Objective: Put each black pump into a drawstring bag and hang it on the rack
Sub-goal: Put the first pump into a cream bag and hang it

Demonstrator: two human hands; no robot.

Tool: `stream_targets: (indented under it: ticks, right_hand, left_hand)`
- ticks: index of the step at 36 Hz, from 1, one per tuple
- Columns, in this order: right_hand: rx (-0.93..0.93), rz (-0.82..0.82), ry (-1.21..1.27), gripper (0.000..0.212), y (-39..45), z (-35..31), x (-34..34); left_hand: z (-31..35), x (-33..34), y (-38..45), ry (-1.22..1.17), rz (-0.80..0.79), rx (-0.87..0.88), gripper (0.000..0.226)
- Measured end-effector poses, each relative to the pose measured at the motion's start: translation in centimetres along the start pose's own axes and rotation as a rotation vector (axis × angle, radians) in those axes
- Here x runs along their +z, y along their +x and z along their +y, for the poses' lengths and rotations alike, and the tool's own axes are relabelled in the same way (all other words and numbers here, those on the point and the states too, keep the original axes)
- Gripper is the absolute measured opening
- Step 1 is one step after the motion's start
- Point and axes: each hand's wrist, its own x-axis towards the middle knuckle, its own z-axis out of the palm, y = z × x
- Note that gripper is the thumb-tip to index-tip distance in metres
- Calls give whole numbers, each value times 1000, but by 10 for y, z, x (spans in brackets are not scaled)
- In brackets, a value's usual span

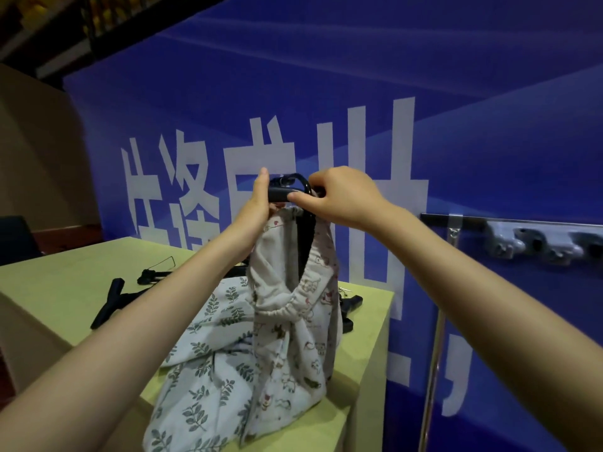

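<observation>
The person is holding a black pump [283, 193] upright above the tabletop [65, 282], its shaft disappearing into the mouth of a cartoon-print drawstring bag [293, 327]. The right hand [339, 197] is pinching the pump's T-handle at its right end, fingers curled round it, while the left hand [257, 203] is pressing against the handle's left end with fingers fairly straight; whether it is also gripping the bag's gathered rim cannot be told. A leaf-print bag [202, 370] is lying slumped just beside it on the tabletop, and more black pump parts [111, 301] are lying farther back. The rack [509, 223] is standing to the right, well apart. To do this step well, the person should probably be drawing the cord snug just under the handle, so the pump cannot slip out, and keeping a loop free for the rack's hooks.
</observation>
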Motion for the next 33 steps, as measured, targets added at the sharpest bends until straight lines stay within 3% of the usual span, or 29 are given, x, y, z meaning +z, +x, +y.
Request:
stream_targets:
  ticks: [9,15,20,23,26,30,33]
  right_hand:
    - [5,127,-1,49,-11,0,4]
    - [32,132,-7,49,-9,-2,8]
    - [44,131,9,47,-5,-6,14]
    - [47,149,13,50,-6,-9,15]
    - [46,199,31,49,-10,-10,19]
    - [77,221,112,46,-17,-8,22]
    - [82,219,148,44,-20,-5,21]
  left_hand:
    - [-42,-39,-18,192,-226,-50,73]
    - [-67,-62,-42,293,-181,-231,76]
    - [-74,-65,-62,307,-179,-373,53]
    - [-74,-61,-69,208,-196,-425,32]
    - [-71,-56,-70,83,-109,-412,14]
    - [-47,-54,-62,-361,-17,-431,10]
    - [-19,-55,-58,-518,-44,-388,14]
